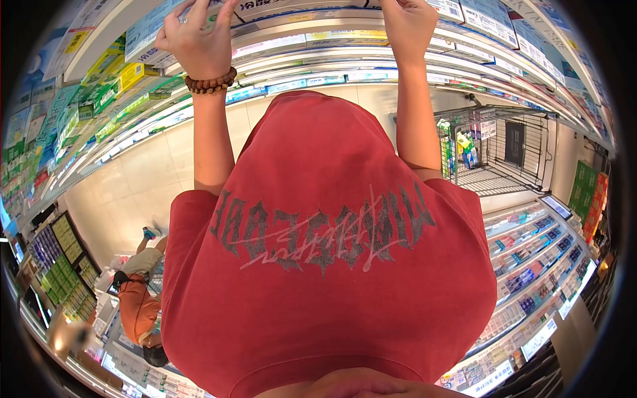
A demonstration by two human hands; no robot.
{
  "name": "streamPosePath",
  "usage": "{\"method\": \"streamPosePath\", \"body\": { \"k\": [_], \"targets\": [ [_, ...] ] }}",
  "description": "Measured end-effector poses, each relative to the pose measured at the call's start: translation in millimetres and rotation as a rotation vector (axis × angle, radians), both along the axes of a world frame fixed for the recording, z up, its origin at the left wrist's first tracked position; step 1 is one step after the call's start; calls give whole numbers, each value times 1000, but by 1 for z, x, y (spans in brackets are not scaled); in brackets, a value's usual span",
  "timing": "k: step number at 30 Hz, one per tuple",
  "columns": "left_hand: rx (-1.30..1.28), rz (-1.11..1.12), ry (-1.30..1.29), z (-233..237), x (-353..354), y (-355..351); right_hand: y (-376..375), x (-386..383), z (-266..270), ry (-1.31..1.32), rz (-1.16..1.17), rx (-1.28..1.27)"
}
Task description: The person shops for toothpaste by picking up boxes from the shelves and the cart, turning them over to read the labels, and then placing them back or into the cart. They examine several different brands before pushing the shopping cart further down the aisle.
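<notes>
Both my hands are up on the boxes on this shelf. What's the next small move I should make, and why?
Probably curl the left hand around the pale box under its spread fingers, since it only rests there and does not seem to grip it. The right hand lies against the neighbouring boxes and could steady them.

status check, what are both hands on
Left hand gripping shelf box. Right hand up at top shelf, grip out of frame. Wire cart right, apart from arms.
</notes>
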State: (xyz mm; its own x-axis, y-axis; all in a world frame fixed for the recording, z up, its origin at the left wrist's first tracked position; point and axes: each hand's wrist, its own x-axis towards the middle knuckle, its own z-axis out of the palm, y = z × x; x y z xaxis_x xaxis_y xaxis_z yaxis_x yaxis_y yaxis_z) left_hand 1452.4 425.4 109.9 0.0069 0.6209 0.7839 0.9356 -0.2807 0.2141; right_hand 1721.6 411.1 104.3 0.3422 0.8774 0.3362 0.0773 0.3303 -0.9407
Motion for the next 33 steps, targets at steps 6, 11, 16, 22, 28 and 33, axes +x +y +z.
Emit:
{"method": "streamPosePath", "body": {
  "k": [6, 11, 16, 22, 28, 33],
  "targets": [
    [-11, -20, -9, 1, 1, -1, -4, -2, 2, -37, -65, -33],
    [-7, -33, -11, 3, 2, -1, -5, -2, 0, -64, -86, -30],
    [-10, -21, -21, 3, 6, -3, -6, -5, 1, -23, -90, -38],
    [21, -43, 10, 2, 5, -2, -6, -10, 0, -21, -113, 14],
    [8, -70, 20, -1, 3, -1, -5, -6, -5, -41, -118, -16],
    [88, -75, 20, 10, 7, -7, -9, -3, -5, -59, -202, 65]
  ]
}}
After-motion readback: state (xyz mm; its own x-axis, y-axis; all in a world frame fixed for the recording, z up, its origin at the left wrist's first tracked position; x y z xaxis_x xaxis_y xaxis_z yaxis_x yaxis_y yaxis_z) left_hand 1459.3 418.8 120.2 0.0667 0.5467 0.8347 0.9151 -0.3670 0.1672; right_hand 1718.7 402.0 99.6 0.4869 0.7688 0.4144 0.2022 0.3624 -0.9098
